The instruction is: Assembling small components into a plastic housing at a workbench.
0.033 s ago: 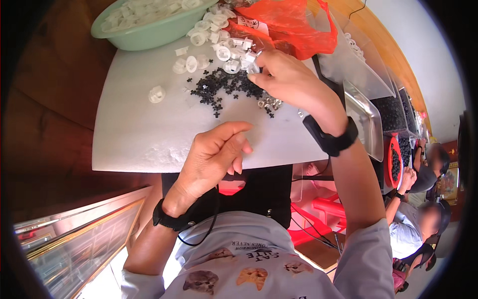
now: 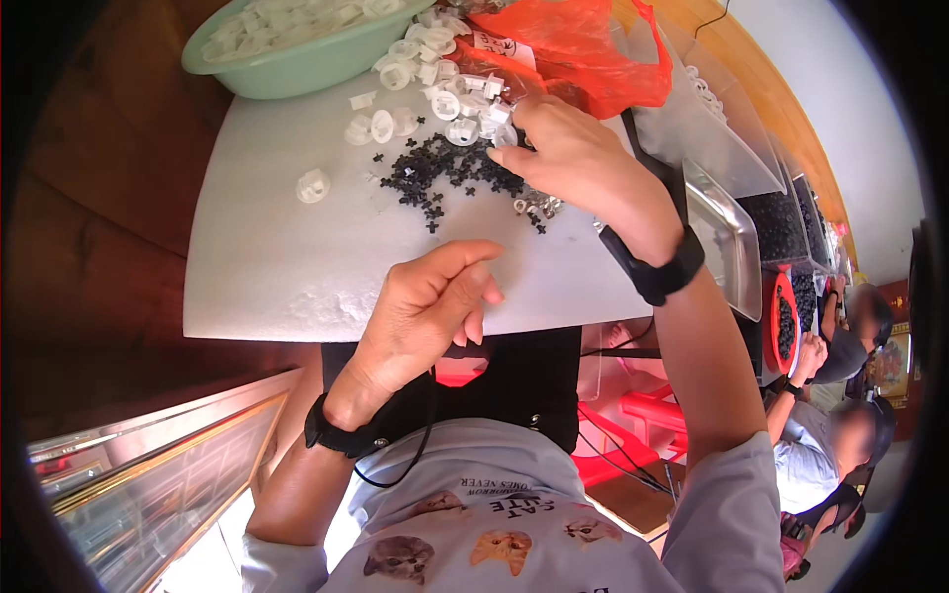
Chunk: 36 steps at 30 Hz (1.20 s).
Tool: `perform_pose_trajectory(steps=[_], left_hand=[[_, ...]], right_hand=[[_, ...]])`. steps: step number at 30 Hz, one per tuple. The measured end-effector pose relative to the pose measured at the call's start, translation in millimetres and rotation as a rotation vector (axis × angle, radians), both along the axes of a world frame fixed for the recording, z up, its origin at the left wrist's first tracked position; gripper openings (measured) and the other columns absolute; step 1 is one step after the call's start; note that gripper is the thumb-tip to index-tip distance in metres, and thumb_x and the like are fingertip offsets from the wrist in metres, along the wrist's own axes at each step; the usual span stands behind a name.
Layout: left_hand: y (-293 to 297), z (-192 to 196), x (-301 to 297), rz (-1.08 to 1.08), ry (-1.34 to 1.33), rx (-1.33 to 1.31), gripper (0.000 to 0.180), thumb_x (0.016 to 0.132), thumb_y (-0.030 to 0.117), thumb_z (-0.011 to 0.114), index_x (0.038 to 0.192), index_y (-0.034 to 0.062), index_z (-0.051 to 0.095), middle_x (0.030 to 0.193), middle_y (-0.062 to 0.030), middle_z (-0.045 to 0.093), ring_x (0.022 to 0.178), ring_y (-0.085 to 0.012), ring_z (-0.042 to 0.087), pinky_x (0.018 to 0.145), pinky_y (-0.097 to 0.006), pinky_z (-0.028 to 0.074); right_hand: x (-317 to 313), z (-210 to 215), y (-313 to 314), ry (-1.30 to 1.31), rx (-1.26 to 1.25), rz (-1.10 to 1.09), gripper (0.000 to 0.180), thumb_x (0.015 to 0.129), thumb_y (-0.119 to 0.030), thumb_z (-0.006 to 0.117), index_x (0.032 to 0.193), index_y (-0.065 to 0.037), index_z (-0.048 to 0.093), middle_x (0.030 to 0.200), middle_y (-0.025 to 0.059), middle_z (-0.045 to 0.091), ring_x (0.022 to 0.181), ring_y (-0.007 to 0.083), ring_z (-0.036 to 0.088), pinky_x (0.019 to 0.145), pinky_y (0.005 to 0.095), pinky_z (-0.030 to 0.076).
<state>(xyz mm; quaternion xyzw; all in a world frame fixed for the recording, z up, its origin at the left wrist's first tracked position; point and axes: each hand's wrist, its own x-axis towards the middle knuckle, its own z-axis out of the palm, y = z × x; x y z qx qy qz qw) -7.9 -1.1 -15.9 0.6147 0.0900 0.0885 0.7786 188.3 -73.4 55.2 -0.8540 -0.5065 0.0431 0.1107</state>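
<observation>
While the right hand (image 2: 581,158), thumb and forefinger parted, reaches to the white plastic parts (image 2: 446,105) beside the black crosses (image 2: 425,174) on the worktop (image 2: 267,252), seemingly choosing a piece, the left hand (image 2: 413,314) hangs apart, loosely curled, seemingly empty, and a light fingertip pinch looks needed next.

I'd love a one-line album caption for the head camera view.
Right hand at the white parts and small black crosses, left hand nearer the body, green tub beyond.

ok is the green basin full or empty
Full, it seems: white plastic parts reach the near rim of the green basin; its far side is cut off.
</observation>
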Motion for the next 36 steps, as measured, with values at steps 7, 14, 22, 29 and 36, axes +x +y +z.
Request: perform_pose_trajectory(steps=[7,14,22,29,36], left_hand=[[2.4,2.2,-1.2,-0.014,0.003,-0.011,0.027,0.098,0.016,0.048,0.117,-0.0018,0.056,0.082,-0.0045,0.062,0.057,-0.0058,0.054,0.051,-0.019,0.046],[7.7,4.2,-0.7,0.033,-0.001,-0.158,0.046,0.101,0.032,0.04,0.128,-0.0048,0.045,0.088,-0.0128,0.062,0.058,-0.0118,0.058,0.052,-0.023,0.048],[9.5,5.1,2.9,0.014,-0.023,-0.286,0.049,0.099,0.034,0.045,0.131,-0.0029,0.041,0.091,-0.0096,0.059,0.063,-0.0138,0.059,0.055,-0.024,0.048],[13.2,-0.8,2.7,-0.005,-0.088,-0.301,0.041,0.096,0.02,0.053,0.13,-0.0009,0.043,0.094,-0.0074,0.059,0.063,-0.0103,0.057,0.056,-0.022,0.047],[11.1,3.7,3.3,-0.029,-0.065,-0.255,0.037,0.096,0.012,0.052,0.13,-0.001,0.045,0.097,-0.0098,0.06,0.064,-0.01,0.056,0.056,-0.022,0.046]], right_hand=[[2.9,-11.5,13.9,-0.174,0.005,-0.034,0.031,0.08,-0.027,0.064,0.089,0.003,0.063,0.09,0.0189,0.064,0.09,0.036,0.062,0.076,0.0452,0.048],[-31.5,22.0,-0.5,0.113,-0.054,0.03,0.025,0.08,-0.019,0.063,0.093,0.001,0.057,0.089,0.0165,0.061,0.078,0.0355,0.06,0.068,0.0419,0.047],[-70.0,3.2,-40.3,0.063,0.134,0.266,0.029,0.079,-0.01,0.067,0.102,-0.004,0.051,0.093,0.0126,0.055,0.078,0.032,0.059,0.064,0.0399,0.047],[-69.0,-7.3,-51.9,0.251,0.285,0.275,0.035,0.082,-0.005,0.063,0.115,-0.005,0.053,0.101,0.0086,0.056,0.074,0.0234,0.059,0.064,0.0328,0.048],[-18.4,-16.4,-99.2,0.374,0.47,-0.039,0.021,0.086,-0.004,0.06,0.107,-0.002,0.057,0.098,0.0025,0.059,0.073,0.0078,0.054,0.061,0.0218,0.043]])
